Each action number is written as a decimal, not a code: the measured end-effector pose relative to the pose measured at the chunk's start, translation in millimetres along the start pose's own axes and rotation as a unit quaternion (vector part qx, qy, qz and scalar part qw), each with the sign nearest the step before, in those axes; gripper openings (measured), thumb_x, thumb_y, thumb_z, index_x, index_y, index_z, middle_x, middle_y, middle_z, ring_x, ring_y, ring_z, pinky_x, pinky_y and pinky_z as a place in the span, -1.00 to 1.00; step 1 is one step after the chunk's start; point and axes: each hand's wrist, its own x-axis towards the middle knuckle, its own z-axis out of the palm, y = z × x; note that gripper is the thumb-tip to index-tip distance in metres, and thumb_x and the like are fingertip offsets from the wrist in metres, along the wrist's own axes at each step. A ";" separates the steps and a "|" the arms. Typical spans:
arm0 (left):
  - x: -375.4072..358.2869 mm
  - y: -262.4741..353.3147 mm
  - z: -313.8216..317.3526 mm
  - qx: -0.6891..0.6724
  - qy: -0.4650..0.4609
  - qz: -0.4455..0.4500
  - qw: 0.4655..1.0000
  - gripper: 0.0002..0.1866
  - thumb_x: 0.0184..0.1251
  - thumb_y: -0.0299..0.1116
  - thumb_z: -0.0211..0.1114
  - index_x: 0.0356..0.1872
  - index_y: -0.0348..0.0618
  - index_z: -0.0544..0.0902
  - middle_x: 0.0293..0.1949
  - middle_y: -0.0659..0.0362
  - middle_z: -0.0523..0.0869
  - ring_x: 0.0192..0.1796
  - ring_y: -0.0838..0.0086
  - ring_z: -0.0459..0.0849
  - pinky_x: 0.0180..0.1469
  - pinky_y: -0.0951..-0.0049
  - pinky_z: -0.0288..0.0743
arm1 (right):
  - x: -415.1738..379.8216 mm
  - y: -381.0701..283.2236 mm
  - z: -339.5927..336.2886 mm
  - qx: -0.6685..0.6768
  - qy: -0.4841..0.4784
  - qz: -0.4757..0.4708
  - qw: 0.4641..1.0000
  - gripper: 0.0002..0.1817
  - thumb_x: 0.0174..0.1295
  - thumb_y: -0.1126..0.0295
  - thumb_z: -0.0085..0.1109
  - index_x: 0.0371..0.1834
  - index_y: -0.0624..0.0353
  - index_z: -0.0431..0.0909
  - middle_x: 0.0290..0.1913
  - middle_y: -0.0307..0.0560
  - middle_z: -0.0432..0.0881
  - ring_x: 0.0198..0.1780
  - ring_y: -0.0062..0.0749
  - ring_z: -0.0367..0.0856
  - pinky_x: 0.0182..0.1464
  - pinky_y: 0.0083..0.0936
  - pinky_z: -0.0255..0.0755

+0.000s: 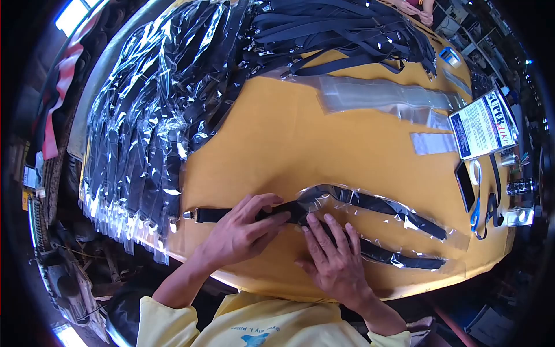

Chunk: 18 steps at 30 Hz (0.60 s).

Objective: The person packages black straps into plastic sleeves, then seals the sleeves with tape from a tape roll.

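Left hand [243,230], half-curled, and right hand [334,254], fingers spread, touch the partly plastic-sleeved black suspenders [370,202], lower centre.

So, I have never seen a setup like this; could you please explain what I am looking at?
There is no machine here: a person works with bare hands, and the single picture comes from a camera on their head, looking forward and down. Their left hand curls over a black strap; whether it grips is hard to tell. Their right hand lies spread on the strap's partly sleeved length. On the yellow table are plastic-wrapped straps to the left, loose straps at the far side, and clear sleeves, a printed card and a phone to the right.
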 end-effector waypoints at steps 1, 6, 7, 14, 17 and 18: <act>-0.9 -0.5 -1.2 -0.008 -0.009 0.011 1.000 -0.54 0.15 -0.48 0.54 0.13 -0.01 0.77 0.13 0.05 0.63 0.02 0.22 0.67 0.06 0.27 0.63 | 0.2 -1.1 0.1 0.004 -0.006 0.006 1.000 -0.34 0.42 -0.04 0.19 0.46 0.14 0.47 0.63 -0.11 0.26 0.58 -0.07 0.25 0.51 0.14 0.13; -6.0 3.0 -6.6 0.038 -0.078 0.036 0.996 -0.49 0.24 -0.41 0.49 0.26 0.14 0.73 0.24 0.05 0.52 0.16 0.19 0.59 0.21 0.22 0.57 | 2.3 -3.0 -4.4 0.019 -0.018 0.011 1.000 -0.34 0.46 -0.02 0.14 0.49 0.15 0.42 0.65 -0.07 0.23 0.59 -0.05 0.23 0.52 0.14 0.12; -6.2 3.8 -6.8 0.063 -0.093 0.041 0.993 -0.47 0.26 -0.37 0.47 0.30 0.19 0.71 0.25 0.05 0.49 0.20 0.18 0.56 0.25 0.20 0.55 | 3.3 -2.3 -6.4 0.023 -0.019 0.011 0.999 -0.34 0.47 -0.01 0.13 0.50 0.16 0.41 0.65 -0.05 0.23 0.59 -0.04 0.24 0.53 0.14 0.12; -10.2 -0.2 -0.4 0.081 -0.089 0.053 0.991 -0.49 0.28 -0.26 0.47 0.30 0.23 0.71 0.27 0.08 0.45 0.20 0.21 0.52 0.27 0.19 0.52 | 21.0 13.6 -29.5 0.084 0.053 -0.017 0.995 -0.52 0.44 0.18 0.22 0.31 0.23 0.57 0.43 -0.05 0.52 0.40 -0.07 0.49 0.39 0.02 0.31; -10.5 1.7 -0.4 0.062 -0.078 0.048 0.994 -0.47 0.30 -0.27 0.40 0.34 0.16 0.66 0.27 0.06 0.50 0.24 0.17 0.51 0.29 0.16 0.47 | 52.1 35.0 -45.0 0.065 0.121 -0.071 0.988 -0.63 0.39 0.26 0.26 0.17 0.21 0.64 0.26 -0.06 0.63 0.28 -0.13 0.57 0.31 -0.06 0.38; -10.5 3.0 -0.9 0.076 -0.076 0.048 0.993 -0.46 0.29 -0.27 0.40 0.34 0.20 0.66 0.27 0.06 0.50 0.25 0.16 0.50 0.30 0.15 0.46 | 65.0 41.9 -50.5 0.104 0.097 -0.060 0.988 -0.64 0.39 0.25 0.26 0.16 0.20 0.64 0.21 -0.04 0.65 0.26 -0.13 0.57 0.31 -0.09 0.39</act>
